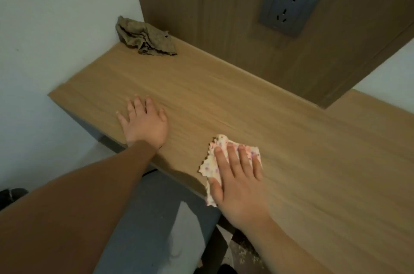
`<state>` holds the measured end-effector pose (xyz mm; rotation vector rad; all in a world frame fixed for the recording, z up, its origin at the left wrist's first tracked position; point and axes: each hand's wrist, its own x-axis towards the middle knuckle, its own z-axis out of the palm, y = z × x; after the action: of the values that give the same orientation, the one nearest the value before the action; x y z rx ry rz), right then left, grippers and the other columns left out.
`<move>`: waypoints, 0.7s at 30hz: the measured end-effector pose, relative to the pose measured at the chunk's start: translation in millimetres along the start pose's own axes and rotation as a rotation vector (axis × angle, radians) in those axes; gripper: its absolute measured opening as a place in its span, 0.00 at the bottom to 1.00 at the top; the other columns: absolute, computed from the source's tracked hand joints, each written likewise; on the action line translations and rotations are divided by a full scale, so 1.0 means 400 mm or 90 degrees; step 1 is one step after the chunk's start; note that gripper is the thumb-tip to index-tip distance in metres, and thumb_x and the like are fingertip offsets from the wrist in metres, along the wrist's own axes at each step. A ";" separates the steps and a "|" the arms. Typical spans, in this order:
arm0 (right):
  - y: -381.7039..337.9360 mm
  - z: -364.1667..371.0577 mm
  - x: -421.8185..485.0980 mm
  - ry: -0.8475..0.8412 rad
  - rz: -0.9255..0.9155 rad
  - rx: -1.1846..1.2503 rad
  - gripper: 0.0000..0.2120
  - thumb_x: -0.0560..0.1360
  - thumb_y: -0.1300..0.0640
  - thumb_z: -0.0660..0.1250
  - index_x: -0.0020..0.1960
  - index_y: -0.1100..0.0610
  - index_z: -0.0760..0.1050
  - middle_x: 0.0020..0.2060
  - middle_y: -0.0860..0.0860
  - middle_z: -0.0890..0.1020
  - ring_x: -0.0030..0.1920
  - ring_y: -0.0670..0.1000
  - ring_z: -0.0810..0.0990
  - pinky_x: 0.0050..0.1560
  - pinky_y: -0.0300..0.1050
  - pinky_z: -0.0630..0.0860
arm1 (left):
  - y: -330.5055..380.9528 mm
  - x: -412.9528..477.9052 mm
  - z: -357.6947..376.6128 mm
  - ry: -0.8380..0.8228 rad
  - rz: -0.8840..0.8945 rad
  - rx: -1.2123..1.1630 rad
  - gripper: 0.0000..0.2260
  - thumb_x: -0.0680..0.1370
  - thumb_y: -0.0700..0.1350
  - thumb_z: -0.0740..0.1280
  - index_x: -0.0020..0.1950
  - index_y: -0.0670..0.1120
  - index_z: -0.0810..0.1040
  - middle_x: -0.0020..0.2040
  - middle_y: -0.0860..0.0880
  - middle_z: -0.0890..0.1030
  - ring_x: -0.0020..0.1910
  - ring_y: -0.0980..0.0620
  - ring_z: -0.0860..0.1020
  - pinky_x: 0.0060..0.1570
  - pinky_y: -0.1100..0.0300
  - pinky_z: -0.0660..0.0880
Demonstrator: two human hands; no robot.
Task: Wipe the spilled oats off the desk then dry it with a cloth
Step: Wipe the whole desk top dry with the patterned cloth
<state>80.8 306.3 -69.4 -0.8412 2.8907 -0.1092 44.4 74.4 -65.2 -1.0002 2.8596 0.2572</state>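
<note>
My right hand (237,179) lies flat, fingers spread, on a white cloth with pink dots (211,161), pressing it onto the wooden desk (246,112) near its front edge. Part of the cloth is hidden under my palm. My left hand (144,122) rests flat on the desk to the left, fingers apart, holding nothing. A crumpled brown cloth (145,37) sits in the far left corner of the desk against the wall. Scattered oats (243,253) lie on the floor below the front edge; I see none on the desktop.
A dark wooden panel with a grey wall socket (289,5) rises behind the desk. White wall stands to the left. Below the desk edge are a grey seat or fabric (143,217) and a dark shoe (11,197) at the far left.
</note>
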 end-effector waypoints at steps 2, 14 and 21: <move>0.066 -0.013 -0.034 -0.004 0.102 -0.001 0.33 0.73 0.37 0.33 0.75 0.49 0.42 0.76 0.52 0.50 0.74 0.53 0.43 0.72 0.54 0.39 | -0.003 -0.026 0.001 -0.004 0.086 0.021 0.26 0.82 0.54 0.42 0.78 0.45 0.47 0.78 0.42 0.46 0.76 0.45 0.43 0.73 0.45 0.43; 0.047 0.002 -0.079 0.023 0.034 0.027 0.33 0.73 0.40 0.33 0.76 0.49 0.44 0.76 0.50 0.50 0.74 0.53 0.40 0.70 0.51 0.33 | 0.101 -0.209 0.038 -0.041 0.134 0.033 0.24 0.82 0.51 0.45 0.78 0.47 0.47 0.78 0.44 0.45 0.76 0.46 0.42 0.74 0.47 0.43; 0.280 -0.015 -0.237 0.010 0.368 0.028 0.30 0.72 0.39 0.28 0.72 0.47 0.30 0.76 0.50 0.41 0.75 0.53 0.37 0.72 0.54 0.34 | 0.223 -0.283 0.049 -0.092 -0.014 -0.019 0.28 0.81 0.57 0.44 0.77 0.46 0.42 0.77 0.43 0.41 0.76 0.43 0.39 0.73 0.45 0.39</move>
<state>99.8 451.8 -65.3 0.0225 2.9977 -0.1174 77.4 215.7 -56.2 -0.9756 2.7210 0.3560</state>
